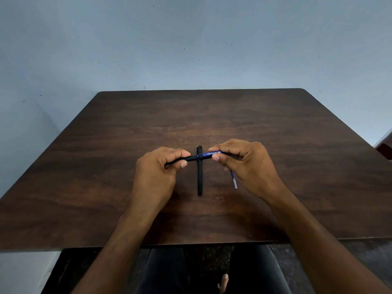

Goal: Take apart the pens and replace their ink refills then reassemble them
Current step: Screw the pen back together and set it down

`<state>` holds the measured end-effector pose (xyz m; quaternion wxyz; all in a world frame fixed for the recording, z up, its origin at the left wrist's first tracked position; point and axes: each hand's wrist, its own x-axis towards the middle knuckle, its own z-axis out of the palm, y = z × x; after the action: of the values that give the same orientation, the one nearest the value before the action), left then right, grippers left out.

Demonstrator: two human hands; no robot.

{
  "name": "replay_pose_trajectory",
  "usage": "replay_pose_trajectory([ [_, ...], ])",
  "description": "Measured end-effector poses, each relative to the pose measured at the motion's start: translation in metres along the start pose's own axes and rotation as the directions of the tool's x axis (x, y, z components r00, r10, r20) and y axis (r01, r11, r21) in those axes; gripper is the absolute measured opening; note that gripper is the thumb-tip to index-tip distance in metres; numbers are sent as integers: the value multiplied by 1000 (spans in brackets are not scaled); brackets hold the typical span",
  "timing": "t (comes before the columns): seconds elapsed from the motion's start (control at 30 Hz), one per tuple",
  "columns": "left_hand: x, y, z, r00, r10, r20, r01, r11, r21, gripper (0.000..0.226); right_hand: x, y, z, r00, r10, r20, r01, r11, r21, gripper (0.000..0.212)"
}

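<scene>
A black and blue pen (199, 157) with white lettering is held level above the table, running left to right. My left hand (158, 168) pinches its black end between thumb and forefinger. My right hand (244, 160) pinches its blue end the same way. Below it a second black pen (199, 174) lies on the wooden table (106, 166), pointing away from me. A thin ink refill (234, 181) lies on the table just under my right hand, partly hidden by the fingers.
The dark wooden table stands against a pale blue wall (191, 49). Its near edge runs just above my lap. A dark reddish object (385, 148) shows at the right edge of the view.
</scene>
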<state>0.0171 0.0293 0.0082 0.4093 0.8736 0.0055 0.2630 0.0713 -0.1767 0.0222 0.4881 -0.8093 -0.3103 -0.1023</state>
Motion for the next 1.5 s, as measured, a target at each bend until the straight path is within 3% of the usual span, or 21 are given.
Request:
replay_pose_trajectory([
  [0.87,-11,9,3,997,-68,-28,67,998,-21,28,0,1,4,997,-64,41,66,997,-45,17],
  [1.17,-11,14,2,998,-65,-16,64,997,-44,28,-2,-1,-1,999,-7,33,8,1000,-22,20],
  [1.5,-10,15,-3,995,-104,-8,103,991,-83,30,0,-7,-8,990,141,-32,-130,965,229,25],
])
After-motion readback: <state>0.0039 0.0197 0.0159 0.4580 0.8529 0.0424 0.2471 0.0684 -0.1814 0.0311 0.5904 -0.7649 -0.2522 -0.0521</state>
